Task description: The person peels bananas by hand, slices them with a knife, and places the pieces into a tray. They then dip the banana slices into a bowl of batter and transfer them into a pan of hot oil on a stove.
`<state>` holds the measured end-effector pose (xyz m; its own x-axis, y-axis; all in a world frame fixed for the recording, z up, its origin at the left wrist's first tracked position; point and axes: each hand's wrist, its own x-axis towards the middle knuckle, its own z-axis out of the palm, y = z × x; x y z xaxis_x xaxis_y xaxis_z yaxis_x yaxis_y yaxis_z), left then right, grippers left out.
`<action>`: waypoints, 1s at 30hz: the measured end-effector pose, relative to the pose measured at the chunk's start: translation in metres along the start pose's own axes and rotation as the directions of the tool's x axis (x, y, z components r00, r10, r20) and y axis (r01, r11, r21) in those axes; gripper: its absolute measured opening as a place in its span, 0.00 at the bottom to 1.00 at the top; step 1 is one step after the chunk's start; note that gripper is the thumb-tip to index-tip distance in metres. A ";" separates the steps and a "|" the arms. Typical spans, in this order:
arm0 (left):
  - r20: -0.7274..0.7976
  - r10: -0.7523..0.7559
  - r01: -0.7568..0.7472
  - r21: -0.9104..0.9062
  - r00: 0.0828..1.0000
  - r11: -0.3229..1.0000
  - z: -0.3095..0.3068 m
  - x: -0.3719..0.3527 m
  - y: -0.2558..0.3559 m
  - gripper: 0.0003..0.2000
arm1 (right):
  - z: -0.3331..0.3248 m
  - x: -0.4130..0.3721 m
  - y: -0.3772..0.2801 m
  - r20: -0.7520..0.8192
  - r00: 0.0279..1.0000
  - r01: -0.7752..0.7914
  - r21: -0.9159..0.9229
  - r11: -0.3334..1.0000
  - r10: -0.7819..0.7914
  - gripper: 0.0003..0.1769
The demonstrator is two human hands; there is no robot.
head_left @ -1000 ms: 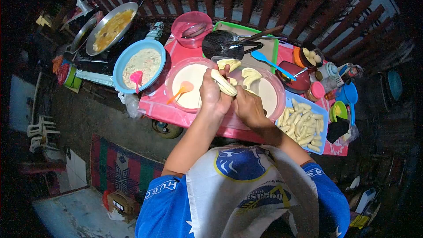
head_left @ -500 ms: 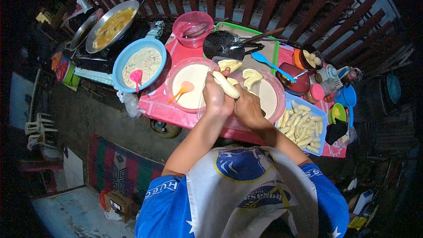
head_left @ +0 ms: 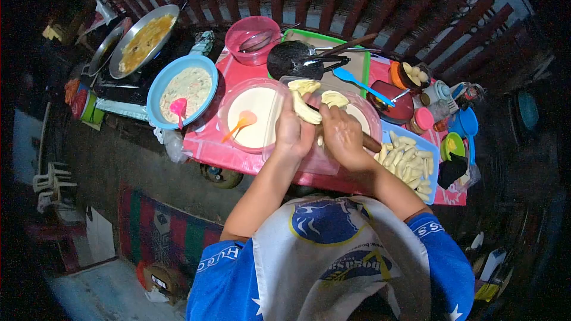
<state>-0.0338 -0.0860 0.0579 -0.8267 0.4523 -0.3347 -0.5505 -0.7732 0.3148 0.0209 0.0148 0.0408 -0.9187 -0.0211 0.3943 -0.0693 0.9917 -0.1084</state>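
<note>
My left hand (head_left: 292, 132) cradles a peeled banana (head_left: 306, 112) over a clear plastic tray (head_left: 318, 157). Close against it, my right hand (head_left: 345, 137) grips a knife (head_left: 372, 144). Its brown handle sticks out below the palm, and its dark blade reaches to the banana, partly hidden by the fingers. Fanned banana slices (head_left: 336, 99) lie in the tray just beyond my hands, with another cut banana (head_left: 304, 87) to their left. Whole peeled bananas (head_left: 407, 163) fill a light-blue tray (head_left: 429, 197) to the right.
Left of my hands is a batter bowl (head_left: 222, 107) with an orange spoon (head_left: 241, 123). Farther left stand a blue basin (head_left: 156, 104) of mixture and a frying pan (head_left: 171, 38). A black pan (head_left: 291, 59), a blue spatula (head_left: 363, 86) and several jars sit at the back and right.
My right hand has turned, so its back and the brown knife handle now show. The banana in my left hand is tilted more upright. The whole view has shifted slightly.
</note>
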 end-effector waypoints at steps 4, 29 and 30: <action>0.043 -0.107 0.104 0.081 0.993 0.991 -0.014 0.005 -0.012 0.13 | -0.009 0.001 0.019 -0.032 0.995 0.085 -0.173 0.981 -0.092 0.20; 0.017 -0.024 0.011 0.557 1.000 0.830 -0.016 -0.015 -0.050 0.21 | -0.022 -0.054 0.065 0.569 0.811 -0.514 0.805 -0.297 0.139 0.16; -0.009 0.019 -0.011 0.544 1.000 0.839 -0.015 -0.018 -0.054 0.20 | -0.019 -0.056 0.064 0.590 0.796 -0.521 0.783 -0.340 0.137 0.16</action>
<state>0.0126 -0.0589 0.0335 -0.8356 0.4339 -0.3368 -0.5164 -0.4117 0.7509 0.0759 0.0816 0.0293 -0.9699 0.0443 -0.2394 0.1984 -0.4258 -0.8828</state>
